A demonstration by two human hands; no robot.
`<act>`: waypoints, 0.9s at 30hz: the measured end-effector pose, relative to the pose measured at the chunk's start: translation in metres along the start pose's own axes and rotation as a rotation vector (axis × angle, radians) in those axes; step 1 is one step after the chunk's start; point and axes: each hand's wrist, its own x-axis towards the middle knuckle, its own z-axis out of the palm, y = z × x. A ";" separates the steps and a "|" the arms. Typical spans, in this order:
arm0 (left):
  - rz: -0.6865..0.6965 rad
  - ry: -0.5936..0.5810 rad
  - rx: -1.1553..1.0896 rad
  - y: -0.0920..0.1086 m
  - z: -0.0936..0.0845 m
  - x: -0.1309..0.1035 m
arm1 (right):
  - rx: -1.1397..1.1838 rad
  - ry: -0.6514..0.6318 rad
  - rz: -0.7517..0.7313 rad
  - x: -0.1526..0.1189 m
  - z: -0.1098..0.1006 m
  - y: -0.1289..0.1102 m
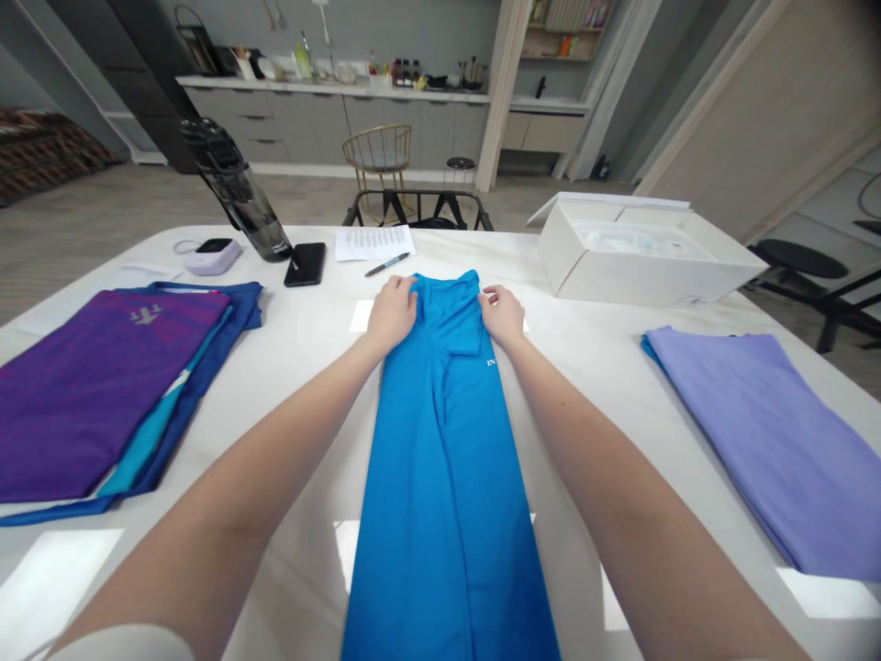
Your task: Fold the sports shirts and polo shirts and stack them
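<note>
Bright blue trousers (447, 459) lie lengthwise on the white table, waistband at the far end and legs running toward me. Small white lettering shows on one leg, near the right edge. My left hand (394, 317) pinches the left side of the waist. On the opposite side, my right hand (502, 315) has its fingers closed at the waist edge. Some cloth near the waist is folded and slightly wrinkled. The fingertips of both hands are partly hidden by the cloth.
Stacked purple and blue garments (117, 386) lie left; folded lavender clothing (763, 431) lies right. Along the far side are a lilac device (213, 258), a dark bottle (240, 193), a phone (305, 264), paper (375, 243), a pen (386, 264) and an open white box (619, 266).
</note>
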 end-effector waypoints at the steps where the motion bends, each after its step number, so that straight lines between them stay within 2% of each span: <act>1: 0.070 -0.063 0.017 0.007 -0.003 -0.014 | 0.022 0.004 -0.021 -0.003 -0.001 0.001; 3: 0.149 -0.199 0.068 0.020 -0.009 -0.040 | 0.051 -0.011 -0.078 -0.010 -0.005 0.001; 5: 0.143 -0.313 0.135 0.028 -0.009 -0.061 | 0.039 -0.052 -0.165 -0.022 -0.012 0.000; 7: 0.110 -0.363 0.191 0.031 -0.006 -0.074 | 0.007 -0.104 -0.277 -0.039 -0.019 -0.002; 11: 0.095 -0.347 0.229 0.033 -0.002 -0.082 | -0.069 -0.243 -0.428 -0.078 -0.034 -0.005; 17: 0.100 -0.342 0.244 0.034 -0.005 -0.082 | -0.247 -0.423 -0.437 -0.144 -0.066 -0.011; 22: 0.101 -0.341 0.260 0.032 -0.002 -0.082 | -0.300 -0.470 -0.467 -0.193 -0.094 -0.011; 25: 0.101 -0.331 0.243 0.032 -0.001 -0.081 | -0.327 -0.472 -0.476 -0.207 -0.101 -0.013; 27: 0.121 -0.284 0.225 0.034 -0.002 -0.082 | -0.346 -0.472 -0.468 -0.210 -0.102 -0.016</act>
